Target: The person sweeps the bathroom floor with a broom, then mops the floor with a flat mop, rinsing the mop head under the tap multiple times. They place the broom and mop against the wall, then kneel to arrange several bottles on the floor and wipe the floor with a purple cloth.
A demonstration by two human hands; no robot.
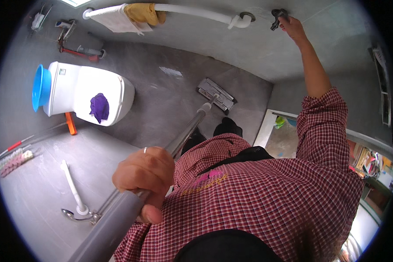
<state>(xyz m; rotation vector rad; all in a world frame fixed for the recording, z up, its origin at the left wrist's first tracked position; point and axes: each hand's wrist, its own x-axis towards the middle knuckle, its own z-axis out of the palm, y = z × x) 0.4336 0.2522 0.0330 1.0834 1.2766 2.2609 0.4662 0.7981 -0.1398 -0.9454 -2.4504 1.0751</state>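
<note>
My left hand [144,172], with a ring on one finger, is wrapped around the thick grey upper pole [106,226] of a flat mop. The pole slants down to the mop head [216,95], which rests on the grey floor [170,88] close to my dark shoe [228,127]. Stretched out at the upper right, my right hand [293,28] grips a dark wall fitting [276,19] that looks like a tap. My fingers partly hide that fitting.
A white toilet [124,98] carries a purple cloth [100,108] on its lid and a blue basin [41,88] on its tank. White and mustard towels [140,13] hang from a white wall bar [196,12]. A white grab bar [72,188] is at lower left. A doorway frame [264,127] stands right.
</note>
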